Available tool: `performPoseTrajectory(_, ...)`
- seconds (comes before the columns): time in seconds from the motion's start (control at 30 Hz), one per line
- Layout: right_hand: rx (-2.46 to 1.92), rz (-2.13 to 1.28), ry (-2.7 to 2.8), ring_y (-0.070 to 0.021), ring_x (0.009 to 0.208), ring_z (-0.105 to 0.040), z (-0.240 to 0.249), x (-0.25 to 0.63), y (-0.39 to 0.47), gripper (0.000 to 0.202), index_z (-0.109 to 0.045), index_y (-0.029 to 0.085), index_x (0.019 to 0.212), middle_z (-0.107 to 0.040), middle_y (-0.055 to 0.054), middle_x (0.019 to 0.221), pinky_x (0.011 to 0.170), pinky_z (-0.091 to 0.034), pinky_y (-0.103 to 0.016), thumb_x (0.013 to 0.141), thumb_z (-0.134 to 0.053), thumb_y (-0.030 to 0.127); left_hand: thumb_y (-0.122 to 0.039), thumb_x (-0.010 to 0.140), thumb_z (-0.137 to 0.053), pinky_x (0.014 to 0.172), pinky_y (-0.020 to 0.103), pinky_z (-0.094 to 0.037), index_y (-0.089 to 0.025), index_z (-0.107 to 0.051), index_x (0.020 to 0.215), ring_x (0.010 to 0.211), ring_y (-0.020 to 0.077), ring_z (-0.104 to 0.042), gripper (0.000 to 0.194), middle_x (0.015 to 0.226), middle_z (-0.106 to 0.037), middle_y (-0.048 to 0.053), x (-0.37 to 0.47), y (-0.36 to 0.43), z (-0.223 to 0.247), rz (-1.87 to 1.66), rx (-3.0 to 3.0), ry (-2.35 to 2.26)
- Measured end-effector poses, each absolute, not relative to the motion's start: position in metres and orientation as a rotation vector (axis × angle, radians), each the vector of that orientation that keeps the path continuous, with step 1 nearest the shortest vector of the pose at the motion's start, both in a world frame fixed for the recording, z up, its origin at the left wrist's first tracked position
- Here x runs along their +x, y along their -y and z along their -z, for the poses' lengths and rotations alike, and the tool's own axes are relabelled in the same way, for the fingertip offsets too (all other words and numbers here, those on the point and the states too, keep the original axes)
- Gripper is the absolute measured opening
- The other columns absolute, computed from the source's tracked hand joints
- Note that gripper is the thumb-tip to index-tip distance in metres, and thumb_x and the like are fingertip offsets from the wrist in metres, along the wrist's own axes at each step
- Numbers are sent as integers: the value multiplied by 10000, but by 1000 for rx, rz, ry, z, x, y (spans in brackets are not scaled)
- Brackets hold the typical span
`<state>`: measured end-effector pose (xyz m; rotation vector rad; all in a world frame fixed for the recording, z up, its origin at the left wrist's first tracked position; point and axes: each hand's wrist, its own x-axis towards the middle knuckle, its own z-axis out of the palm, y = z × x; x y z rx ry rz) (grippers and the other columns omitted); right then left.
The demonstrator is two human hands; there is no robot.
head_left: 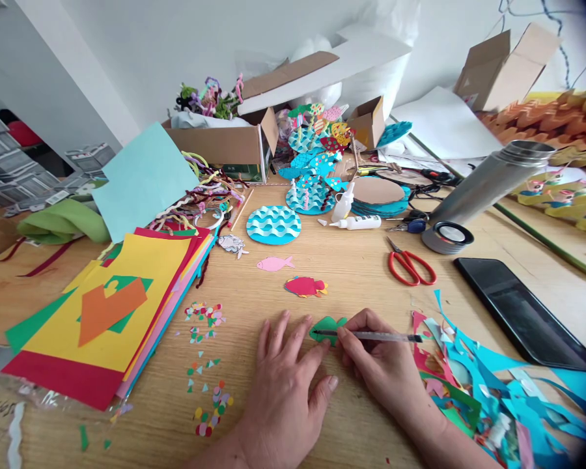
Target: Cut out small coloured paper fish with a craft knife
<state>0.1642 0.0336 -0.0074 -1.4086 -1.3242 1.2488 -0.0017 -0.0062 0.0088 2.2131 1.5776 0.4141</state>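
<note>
My right hand [378,352] is closed around a slim dark pen [390,337], its tip on a small green paper fish [326,324]. My left hand [290,384] lies flat on the table with its fingers spread, the index fingertip at the lower edge of the green fish. Beyond it lie a red paper fish [305,286], a pink paper fish [275,263] and a patterned black-and-white fish [232,244]. Part of the green fish is covered by my fingers and the pen.
Paper scraps [488,384] and a phone [522,306] lie right; red-handled scissors [410,264], a glue bottle [359,223] and a metal flask [488,182] stand or lie farther back. Coloured paper sheets [146,260] are stacked left, beside confetti pieces [215,407]. A blue wavy disc [273,225] lies mid-table.
</note>
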Motion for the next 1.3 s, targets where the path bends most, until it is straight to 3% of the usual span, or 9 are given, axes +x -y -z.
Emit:
performPoseTrajectory(0.57,-1385,-1267,1254,-91,394,-428,6,163,-33,340,-522,212,695,-526,46,499,385,-315,-214,813,-689,483,-412,958,-505,1160,588,-204,-343,-569,1299,1426,305,-237,354,1519,-379,-35,-2,6,-8,-434,2202,-1577)
performPoseTrajectory(0.97,-1421,-1217,1305,-104,386,-425,8,163,-34,395,-523,221,696,-522,42,493,376,-316,-226,818,-635,580,-437,963,-483,1162,579,-205,-350,-563,1306,1429,298,-234,363,1522,-373,-40,-2,5,-9,-422,2194,-1572)
performPoseTrajectory(1.3,-1418,-1224,1317,-100,392,-425,7,164,-34,364,-521,220,696,-518,47,497,384,-321,-222,822,-652,535,-422,959,-497,1163,578,-204,-333,-581,1290,1426,300,-240,353,1518,-383,-28,-2,6,-9,-424,2199,-1577)
